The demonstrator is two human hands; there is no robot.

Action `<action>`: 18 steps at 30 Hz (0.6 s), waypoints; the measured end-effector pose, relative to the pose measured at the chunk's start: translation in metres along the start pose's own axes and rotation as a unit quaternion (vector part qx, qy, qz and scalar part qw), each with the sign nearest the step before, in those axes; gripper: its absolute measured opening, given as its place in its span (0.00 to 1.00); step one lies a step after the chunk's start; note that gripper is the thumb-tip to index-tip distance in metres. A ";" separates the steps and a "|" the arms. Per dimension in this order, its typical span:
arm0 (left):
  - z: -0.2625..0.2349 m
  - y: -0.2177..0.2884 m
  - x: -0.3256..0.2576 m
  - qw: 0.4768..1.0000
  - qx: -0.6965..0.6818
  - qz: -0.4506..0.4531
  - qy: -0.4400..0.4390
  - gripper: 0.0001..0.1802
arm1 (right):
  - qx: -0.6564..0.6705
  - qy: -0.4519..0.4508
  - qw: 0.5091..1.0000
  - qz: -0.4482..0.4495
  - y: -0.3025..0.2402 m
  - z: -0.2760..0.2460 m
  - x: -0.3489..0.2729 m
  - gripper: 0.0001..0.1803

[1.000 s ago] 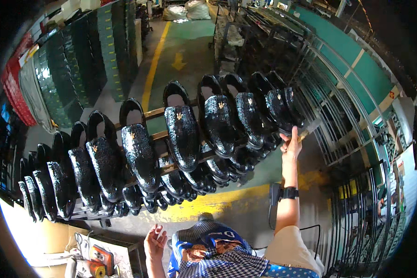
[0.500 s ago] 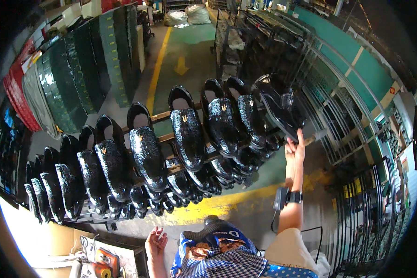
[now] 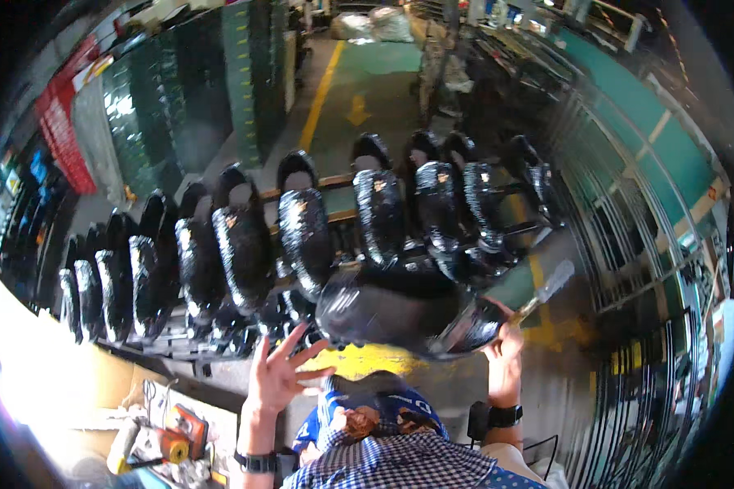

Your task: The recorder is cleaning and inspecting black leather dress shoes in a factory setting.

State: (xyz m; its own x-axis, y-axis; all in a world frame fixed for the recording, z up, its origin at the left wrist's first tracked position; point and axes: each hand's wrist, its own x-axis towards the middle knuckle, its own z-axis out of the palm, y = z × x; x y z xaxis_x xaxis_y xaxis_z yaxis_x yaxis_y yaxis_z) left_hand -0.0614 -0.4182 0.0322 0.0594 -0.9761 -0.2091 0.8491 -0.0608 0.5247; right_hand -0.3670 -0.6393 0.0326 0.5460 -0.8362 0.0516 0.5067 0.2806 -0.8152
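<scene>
- Black shoe (image 3: 408,314), glossy: aloft at the near side of the rack (image 3: 340,215), right of its middle, overlapping the lower shoes in view. Long axis crosswise, nearly level. Surface blurred by motion.
- Right hand (image 3: 506,342): near side of the rack, toward its right end. Grip closed on the right end of the shoe. Exact finger placement partly hidden.
- Brush-like tool (image 3: 553,287), pale broad end, brassy band: juts from the same hand, up and outward, to the near right of the rack. Tip blurred.
- Left hand (image 3: 281,375): near side of the rack, left of the lifted shoe. Grip loose, fingers spread, holding nothing. Fingertips just beside the shoe's left end; contact cannot be told.
- Shoe row (image 3: 303,236): along the top of the rack, toes toward the wearer, gold-coloured ornaments on several. More shoes on a lower level, partly covered.
- End shoe (image 3: 538,179): at the far right of the rack, turned more side-on than its neighbours, with a gap between.
- Carton (image 3: 114,383): near left of the rack, strongly lit. Orange-and-black device (image 3: 189,432) beside it.
- Metal frames (image 3: 620,220): right of the rack. Yellow floor line (image 3: 322,94): beyond it.
</scene>
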 end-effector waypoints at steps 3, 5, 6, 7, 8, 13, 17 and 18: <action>0.013 -0.005 0.004 0.994 -0.022 0.084 0.059 0.37 | -0.223 -0.076 0.967 0.094 0.000 0.020 -0.005 0.35; 0.000 -0.008 0.004 0.952 0.226 0.185 0.096 0.34 | -0.255 -0.153 0.951 0.082 0.004 0.031 0.004 0.38; 0.000 -0.009 -0.001 0.974 0.139 0.166 0.064 0.35 | -0.255 -0.144 0.950 0.113 0.006 0.027 0.003 0.40; 0.003 -0.009 -0.002 0.987 0.050 0.148 0.032 0.36 | -0.255 -0.134 0.947 0.145 0.008 0.023 0.002 0.41; 0.002 -0.011 -0.003 0.985 0.055 0.157 0.041 0.35 | -0.262 -0.130 0.952 0.093 0.018 0.021 0.003 0.43; -0.002 -0.014 -0.015 0.981 0.105 0.165 0.007 0.33 | -0.308 -0.178 0.934 0.029 0.037 0.020 0.007 0.50; -0.009 -0.018 -0.013 0.969 0.155 0.191 -0.018 0.32 | -0.213 -0.089 0.970 0.080 0.039 0.034 0.004 0.52; -0.013 -0.019 -0.014 0.969 0.154 0.194 -0.020 0.31 | -0.232 -0.092 0.964 0.092 0.038 0.033 0.005 0.51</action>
State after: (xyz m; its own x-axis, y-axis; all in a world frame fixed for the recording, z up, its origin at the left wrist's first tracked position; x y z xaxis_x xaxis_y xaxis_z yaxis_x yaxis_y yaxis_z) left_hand -0.0719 -0.4011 0.0145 0.3166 -0.9449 0.0828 0.5696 0.2592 0.7800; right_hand -0.3227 -0.6174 0.0208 0.7291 -0.6825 -0.0511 0.0610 0.1392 -0.9884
